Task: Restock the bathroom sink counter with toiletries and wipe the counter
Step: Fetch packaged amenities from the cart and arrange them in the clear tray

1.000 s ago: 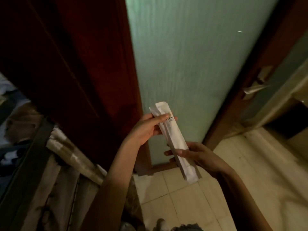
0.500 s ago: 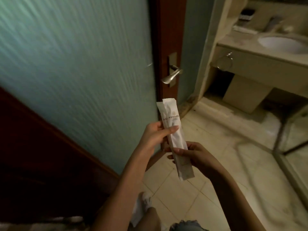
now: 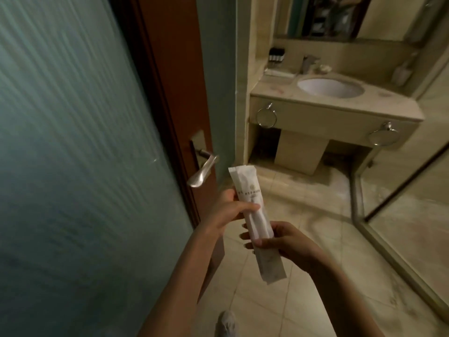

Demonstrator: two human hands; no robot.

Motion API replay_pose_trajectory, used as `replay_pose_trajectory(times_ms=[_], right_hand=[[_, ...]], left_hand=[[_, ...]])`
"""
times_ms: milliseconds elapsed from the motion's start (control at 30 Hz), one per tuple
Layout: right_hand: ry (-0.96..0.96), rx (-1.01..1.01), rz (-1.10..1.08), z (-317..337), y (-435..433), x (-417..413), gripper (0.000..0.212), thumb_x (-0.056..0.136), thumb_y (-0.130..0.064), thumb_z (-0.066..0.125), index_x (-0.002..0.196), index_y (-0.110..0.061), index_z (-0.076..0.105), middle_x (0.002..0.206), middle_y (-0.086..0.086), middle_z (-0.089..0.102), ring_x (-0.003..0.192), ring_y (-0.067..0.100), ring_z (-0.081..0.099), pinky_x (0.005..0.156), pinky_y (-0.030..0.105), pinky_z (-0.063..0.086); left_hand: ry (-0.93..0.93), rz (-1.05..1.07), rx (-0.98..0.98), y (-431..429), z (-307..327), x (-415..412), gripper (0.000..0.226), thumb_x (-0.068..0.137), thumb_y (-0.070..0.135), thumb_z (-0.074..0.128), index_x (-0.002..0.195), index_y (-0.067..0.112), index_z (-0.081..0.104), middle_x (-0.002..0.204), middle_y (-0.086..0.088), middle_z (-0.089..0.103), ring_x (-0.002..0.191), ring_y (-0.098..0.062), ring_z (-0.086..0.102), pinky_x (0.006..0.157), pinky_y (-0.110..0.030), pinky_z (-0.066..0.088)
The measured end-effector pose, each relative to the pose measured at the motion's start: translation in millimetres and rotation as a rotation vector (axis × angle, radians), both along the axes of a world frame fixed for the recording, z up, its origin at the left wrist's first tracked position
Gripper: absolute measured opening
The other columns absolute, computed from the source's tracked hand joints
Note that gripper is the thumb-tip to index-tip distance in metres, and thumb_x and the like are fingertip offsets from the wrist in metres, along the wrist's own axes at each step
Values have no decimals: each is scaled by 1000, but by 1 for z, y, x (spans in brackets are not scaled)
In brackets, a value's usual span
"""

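You grip the white sachet [image 3: 255, 224] at frame centre: left hand [image 3: 226, 212] pinches mid-pack, right hand [image 3: 284, 242] clasps lower down, probably to carry it flat. Counter [image 3: 274, 90] sits upper right, well apart.

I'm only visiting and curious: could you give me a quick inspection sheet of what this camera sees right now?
Surface: sink counter, pale stone, with a white basin set in it, ahead of the person.
Job's things: white packet, sealed, held slightly tilted.
Clutter: small dark bottles at the counter's back left; faucet behind the basin; other bits too blurred to name.
Grips: left hand holds the packet's middle; right hand holds it lower down.
Cables: nothing seen.
Surroundings: frosted glass door with lever handle, tiled floor, towel rings on the counter's front.
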State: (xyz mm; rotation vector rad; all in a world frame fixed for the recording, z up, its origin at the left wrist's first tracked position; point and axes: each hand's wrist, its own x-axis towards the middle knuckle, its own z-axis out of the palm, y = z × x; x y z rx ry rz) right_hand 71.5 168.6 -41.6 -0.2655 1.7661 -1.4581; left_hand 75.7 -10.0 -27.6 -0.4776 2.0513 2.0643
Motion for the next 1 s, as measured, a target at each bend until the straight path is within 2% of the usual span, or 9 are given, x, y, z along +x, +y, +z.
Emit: replay_pose_trajectory(times_ms=[167, 300, 367, 533, 700, 767, 833, 900, 1000], right_hand=[[56, 34, -71, 6, -19, -48, 43, 81, -8, 69, 122, -9, 56, 111, 1, 70, 101, 14, 68, 98, 45, 48], [58, 35, -154, 6, -21, -73, 42, 81, -11, 69, 121, -11, 57, 111, -1, 71, 102, 14, 67, 98, 45, 48], [40, 33, -201, 5, -14, -82, 45, 79, -20, 71, 121, -13, 57, 110, -3, 71, 102, 14, 67, 96, 41, 49], [7, 25, -336, -2, 6, -105, 47, 81, -45, 59, 118, -15, 61, 107, -2, 72, 97, 14, 69, 84, 31, 53], [-31, 0, -444, -14, 16, -152, 38, 79, -40, 62, 107, -15, 66, 101, 0, 74, 92, 17, 71, 77, 28, 55], [-33, 5, -480, -21, 16, -177, 34, 77, -40, 64, 102, -18, 68, 96, -2, 75, 89, 16, 71, 74, 27, 55], [-38, 2, -522, -27, 19, -207, 29, 77, -40, 65, 97, -20, 70, 93, -1, 75, 88, 17, 71, 77, 31, 57], [-38, -13, -561, -30, 29, -243, 24, 79, -37, 67, 94, -19, 73, 93, 1, 75, 89, 19, 71, 79, 30, 56], [-45, -23, -648, -26, 50, -302, 22, 82, -34, 68, 91, -14, 74, 90, 6, 75, 82, 19, 71, 69, 23, 56]], left_hand=[[70, 27, 44, -8, 8, -57, 50, 81, 34, 71, 123, 11, 57, 112, -5, 69, 103, -18, 66, 89, -35, 56], [85, -19, 84, -6, 5, -101, 27, 90, 23, 63, 113, 10, 60, 100, -5, 74, 98, -18, 69, 86, -34, 56], [83, -67, 113, 1, 1, -119, 16, 92, 20, 61, 105, 13, 64, 95, -2, 74, 94, -16, 70, 82, -32, 57], [47, -115, 171, 21, -11, -160, 23, 92, 19, 60, 111, 6, 65, 89, 0, 75, 87, -15, 72, 76, -30, 58], [39, -126, 114, 41, -19, -207, 12, 91, 22, 61, 102, 19, 64, 94, 1, 74, 92, -12, 70, 84, -33, 57], [39, -123, 86, 48, -23, -232, 15, 91, 24, 61, 105, 19, 61, 99, -2, 74, 95, -16, 69, 88, -36, 56], [25, -122, 56, 58, -26, -264, 19, 92, 27, 59, 108, 17, 59, 104, -4, 73, 98, -18, 69, 90, -39, 55], [37, -129, 14, 70, -27, -298, 18, 93, 30, 58, 107, 19, 59, 106, -3, 72, 100, -18, 68, 89, -35, 55], [41, -189, -86, 91, -26, -349, 32, 91, 29, 61, 120, 14, 59, 116, -2, 67, 105, -16, 64, 86, -28, 54]])
